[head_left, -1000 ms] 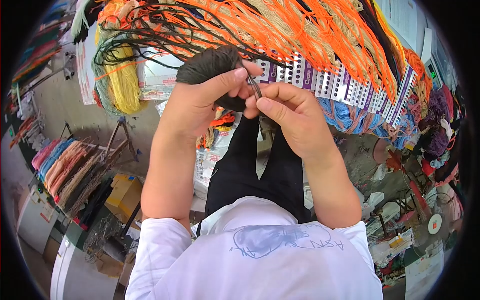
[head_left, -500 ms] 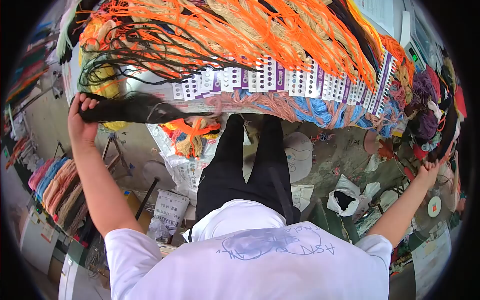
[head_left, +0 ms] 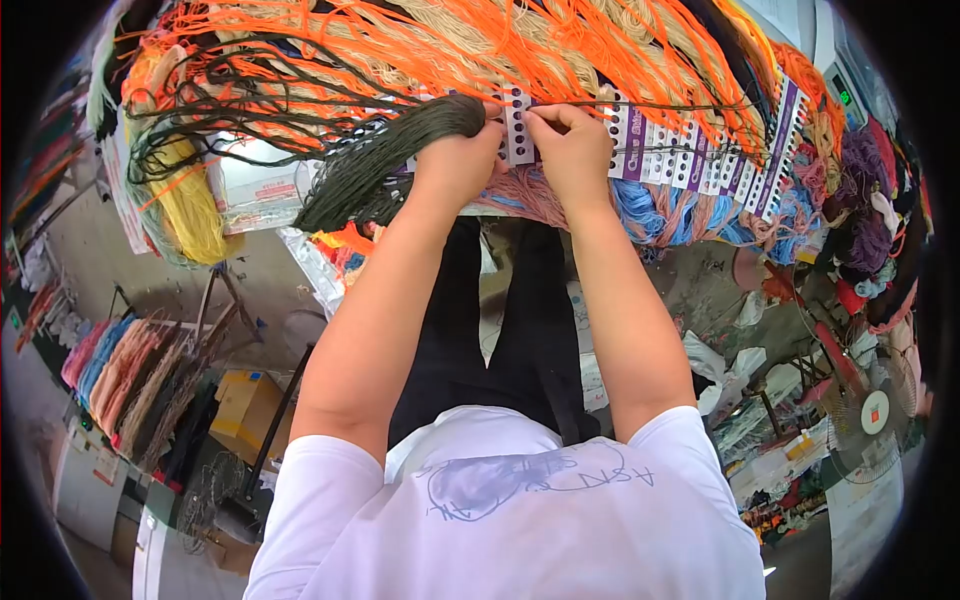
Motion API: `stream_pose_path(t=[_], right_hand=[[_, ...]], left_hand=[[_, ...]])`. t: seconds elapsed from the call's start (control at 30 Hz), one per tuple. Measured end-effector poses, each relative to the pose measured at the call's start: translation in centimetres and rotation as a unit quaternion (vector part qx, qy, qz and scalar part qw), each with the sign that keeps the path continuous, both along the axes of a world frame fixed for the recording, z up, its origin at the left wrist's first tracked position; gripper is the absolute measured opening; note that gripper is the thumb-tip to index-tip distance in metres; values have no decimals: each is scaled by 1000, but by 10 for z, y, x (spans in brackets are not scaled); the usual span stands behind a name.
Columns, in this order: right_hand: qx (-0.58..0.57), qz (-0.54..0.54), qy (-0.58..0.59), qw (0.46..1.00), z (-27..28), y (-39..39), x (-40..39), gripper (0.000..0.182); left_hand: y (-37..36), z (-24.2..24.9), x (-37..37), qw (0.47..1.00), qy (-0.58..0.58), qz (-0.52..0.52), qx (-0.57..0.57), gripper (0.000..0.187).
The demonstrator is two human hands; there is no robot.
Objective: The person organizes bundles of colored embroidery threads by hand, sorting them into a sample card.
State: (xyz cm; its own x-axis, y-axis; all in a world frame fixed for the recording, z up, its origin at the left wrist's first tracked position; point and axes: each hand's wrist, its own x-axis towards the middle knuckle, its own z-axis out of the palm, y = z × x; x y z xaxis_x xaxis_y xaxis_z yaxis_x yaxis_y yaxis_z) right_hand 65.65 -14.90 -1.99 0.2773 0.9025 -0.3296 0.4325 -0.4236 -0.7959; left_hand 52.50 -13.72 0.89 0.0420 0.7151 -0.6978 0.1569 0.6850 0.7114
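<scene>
My left hand [head_left: 462,160] is closed around a thick hank of dark green thread [head_left: 385,160], which is doubled over near the fingers and hangs down to the left. Close beside it, my right hand [head_left: 578,145] is closed in a pinch at the right edge of a white-and-purple punched thread card [head_left: 518,128]. Dark strands stretch rightward from near my right hand across other punched cards [head_left: 672,158]. My fingers partly hide what lies between the two hands.
Orange and beige thread [head_left: 480,45] covers the table's far part, with loose dark strands at left. Pink and blue thread [head_left: 650,215] hangs along the front edge. Yellow thread [head_left: 192,205] hangs at left. A fan [head_left: 873,412] stands at lower right, a cardboard box [head_left: 247,412] at lower left.
Both hands have come in from far left and far right to the middle of the card row. The dark hank, held out at left before, is now bunched at the cards.
</scene>
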Motion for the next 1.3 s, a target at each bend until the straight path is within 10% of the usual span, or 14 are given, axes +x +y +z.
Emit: stream_pose_path(t=[0.63,0.77,0.87,0.97,1.1,1.23,1.3], right_hand=[[132,31,37,990,6,-16,4,16],[102,133,-100,981,25,-5,10,25],[111,214,-238,941,18,3,21,19],[150,223,-275,923,20,8,27,10],[315,225,-261,885,29,13,25,8],[261,238,-163,921,31,7,19,12],[185,223,-115,950,23,7,20,16]], left_hand=[[16,-23,4,994,-44,18,-99,15],[14,-14,-16,988,-32,86,122,6],[13,10,-52,950,-163,262,44,17],[9,14,-80,815,-536,217,40,16],[17,31,-42,921,-367,132,-11,10],[16,-7,-9,962,-47,-145,225,9],[13,-11,-10,959,17,-75,272,16]])
